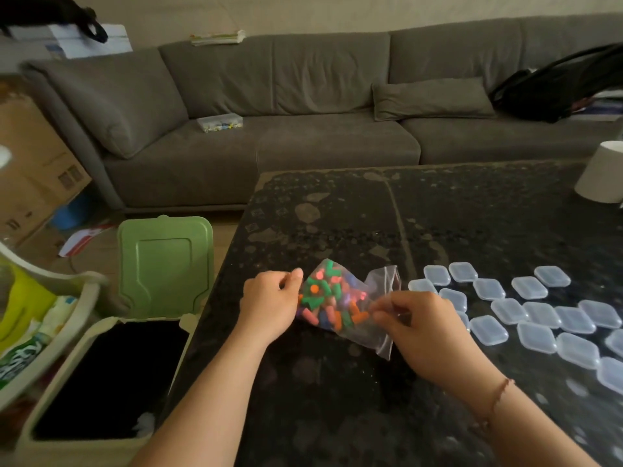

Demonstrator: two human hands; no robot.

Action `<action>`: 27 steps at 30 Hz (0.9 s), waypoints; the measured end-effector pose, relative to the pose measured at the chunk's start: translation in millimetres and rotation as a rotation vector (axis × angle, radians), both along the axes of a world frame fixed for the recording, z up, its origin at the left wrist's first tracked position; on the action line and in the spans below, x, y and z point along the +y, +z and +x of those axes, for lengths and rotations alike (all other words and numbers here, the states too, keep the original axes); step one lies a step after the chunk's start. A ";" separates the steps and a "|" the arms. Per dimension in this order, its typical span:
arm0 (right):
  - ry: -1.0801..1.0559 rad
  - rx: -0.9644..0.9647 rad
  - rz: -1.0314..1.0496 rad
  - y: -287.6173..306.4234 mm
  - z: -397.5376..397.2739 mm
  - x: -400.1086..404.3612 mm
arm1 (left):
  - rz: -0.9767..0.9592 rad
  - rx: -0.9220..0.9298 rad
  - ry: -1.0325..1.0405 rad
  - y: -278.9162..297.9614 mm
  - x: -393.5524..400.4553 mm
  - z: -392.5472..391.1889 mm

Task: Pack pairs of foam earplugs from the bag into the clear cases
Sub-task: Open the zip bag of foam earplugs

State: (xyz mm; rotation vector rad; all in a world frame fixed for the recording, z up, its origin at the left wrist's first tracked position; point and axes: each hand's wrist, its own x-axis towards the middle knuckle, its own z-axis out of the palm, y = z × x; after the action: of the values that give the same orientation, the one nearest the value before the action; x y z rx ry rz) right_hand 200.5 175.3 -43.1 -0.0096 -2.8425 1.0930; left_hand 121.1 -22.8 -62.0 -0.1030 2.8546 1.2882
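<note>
**Head view: both my hands on the bag of earplugs**

Head view, looking forward and down over a dark speckled table. My left hand sits at the closed end of the clear plastic bag, fingers curled against its edge, thumb tip up beside the plastic; whether it truly pinches the film or only steadies it I cannot tell. My right hand is at the bag's mouth, fingertips drawn together on the loose film near the zip strip (the film there is crumpled and see-through, so the exact grip is blurred). The bag lies on the table between the two hands, slightly lifted at the mouth. Inside it, the foam earplugs are heaped at the left end: green, orange, pink and a few blue pieces.

To the right of the bag, the clear cases lie flat on the table in loose rows, all lids closed as far as I can see; the nearest ones sit just beside my right hand. A thin bracelet circles my right wrist.

Off the table's left edge stands a bin with its green lid raised. Beyond the table runs a grey sofa. A white cup sits upside down at the table's far right.
</note>
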 end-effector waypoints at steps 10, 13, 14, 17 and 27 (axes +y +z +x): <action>-0.059 0.022 -0.002 0.4 -2.8 5.1 | 0.299 -0.076 0.012 14.4 -1.3 7.8; -0.138 0.012 -0.140 0.5 -4.3 8.8 | 0.414 -0.088 0.047 18.7 -3.2 8.2; -0.160 -0.005 -0.219 1.2 -4.6 9.6 | 0.460 -0.096 0.056 19.5 -3.0 9.0; -0.235 -0.088 -0.494 0.9 -7.2 9.2 | 0.612 -0.087 0.069 21.5 -1.6 11.1; -0.269 -0.127 -0.920 -13.3 -14.9 -1.2 | 0.703 -0.114 -0.078 25.7 -1.3 13.0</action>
State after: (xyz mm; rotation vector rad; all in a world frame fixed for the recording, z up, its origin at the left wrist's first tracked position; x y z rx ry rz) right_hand 185.6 174.1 -56.4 -0.5134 -2.0635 2.2293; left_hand 134.0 -24.1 -36.3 -0.0533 2.1293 2.0814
